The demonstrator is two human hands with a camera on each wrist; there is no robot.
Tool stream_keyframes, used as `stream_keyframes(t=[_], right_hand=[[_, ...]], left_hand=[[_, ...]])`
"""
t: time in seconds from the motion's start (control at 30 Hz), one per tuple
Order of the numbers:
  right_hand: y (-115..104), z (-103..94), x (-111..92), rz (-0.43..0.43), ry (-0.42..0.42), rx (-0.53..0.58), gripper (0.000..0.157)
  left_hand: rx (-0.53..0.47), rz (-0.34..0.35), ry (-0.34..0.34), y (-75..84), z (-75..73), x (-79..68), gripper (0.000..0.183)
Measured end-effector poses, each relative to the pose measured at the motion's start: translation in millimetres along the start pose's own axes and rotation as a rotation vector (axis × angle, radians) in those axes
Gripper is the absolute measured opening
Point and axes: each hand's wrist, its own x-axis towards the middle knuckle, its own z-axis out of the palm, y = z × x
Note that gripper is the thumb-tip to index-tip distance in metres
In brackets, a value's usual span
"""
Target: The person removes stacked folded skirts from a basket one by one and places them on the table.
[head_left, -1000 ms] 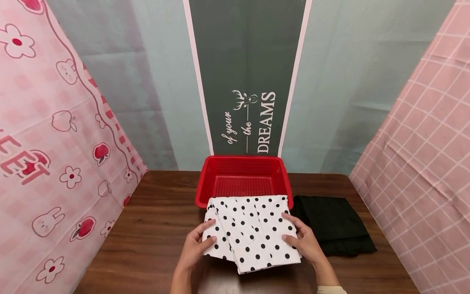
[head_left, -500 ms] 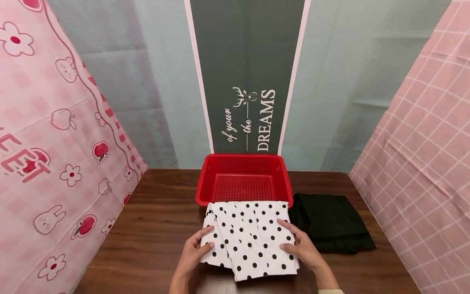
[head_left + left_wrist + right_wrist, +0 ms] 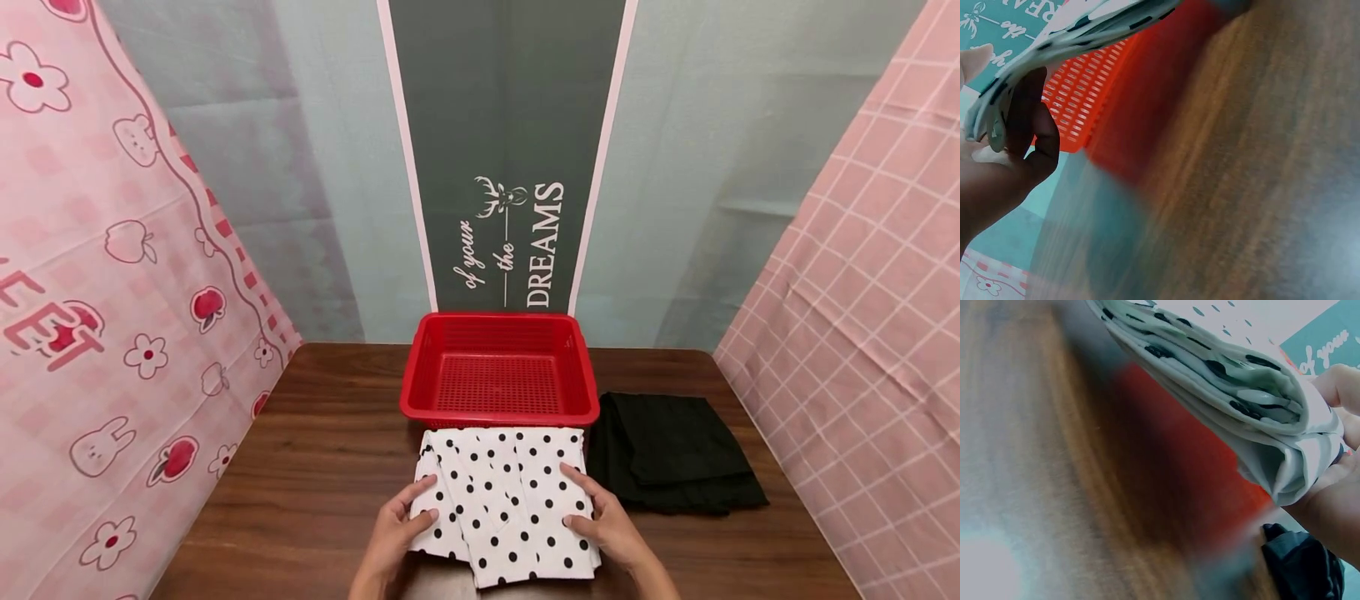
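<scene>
A folded white cloth with black polka dots [image 3: 502,508] is held between my two hands, in front of the basket in the head view. My left hand [image 3: 396,523] grips its left side, and my right hand [image 3: 611,525] grips the right side. In the left wrist view, fingers [image 3: 1041,140] curl under the cloth's edge. Stacked fold layers of the dotted cloth [image 3: 1235,394] show in the right wrist view, raised above the wooden tabletop, with the right thumb [image 3: 1341,384] over the top layer.
Just beyond the cloth stands a red perforated plastic basket [image 3: 498,383] on the wooden table [image 3: 300,467]. A folded black cloth [image 3: 682,450] lies to its right. Printed fabric hangs behind the table, with pink patterned sheets at both sides.
Both hands have drawn the dotted cloth back toward the person, off the overlap with the basket's front rim. The basket and black cloth have stayed put.
</scene>
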Motion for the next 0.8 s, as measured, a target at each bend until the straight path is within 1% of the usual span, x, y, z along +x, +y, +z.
stream_keyframes(t=[0.23,0.43,0.53,0.63,0.8], right_hand=[[9.5,-0.5,3.7,-0.018,-0.008,-0.016,0.076],[14.3,-1.4,8.2,0.033,-0.026,-0.02,0.077],[16.2,-2.1,11.4,0.048,-0.015,-0.05,0.076],[17.7,-2.2,15.3,0.051,0.005,-0.084,0.076],[22.0,-2.1,21.8,0.059,0.027,-0.109,0.075]], left_hand=[[0.015,0.001,0.007,-5.7,-0.7,-0.3,0.055],[0.042,-0.026,0.038,-9.3,-0.2,6.1,0.056],[0.05,-0.038,0.048,-10.4,-0.2,9.9,0.057],[0.07,-0.035,0.059,-11.6,-1.3,13.7,0.057],[0.126,-0.028,0.081,-15.2,-6.1,20.0,0.056]])
